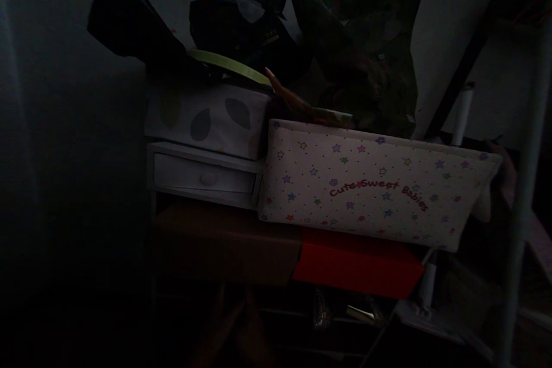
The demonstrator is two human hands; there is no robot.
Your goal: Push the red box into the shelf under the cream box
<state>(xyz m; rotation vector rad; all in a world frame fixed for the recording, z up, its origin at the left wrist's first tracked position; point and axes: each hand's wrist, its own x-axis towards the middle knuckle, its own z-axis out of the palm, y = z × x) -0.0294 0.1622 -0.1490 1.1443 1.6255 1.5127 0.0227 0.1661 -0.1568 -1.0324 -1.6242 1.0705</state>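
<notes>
Two dim, skin-toned shapes at the bottom of the view look like my left hand (pixel 218 328) and my right hand (pixel 254 333), close side by side. Darkness hides their fingers and anything they may hold. Both are nearest a brown box (pixel 233 241), just below its front edge. A bright red box (pixel 357 264) sits right of the brown one. On top of the red box rests a white fabric bin (pixel 349 201) printed with stars and the words "Cute Sweet Babies".
A small white drawer unit (pixel 202 175) stands above the brown box, under a leaf-patterned box (pixel 215 118). Dark bags (pixel 245 29) and a large dark green plastic bag (pixel 366 52) lean on the wall. A pale pole (pixel 524 184) rises at right. Shiny shoes (pixel 321 310) lie below.
</notes>
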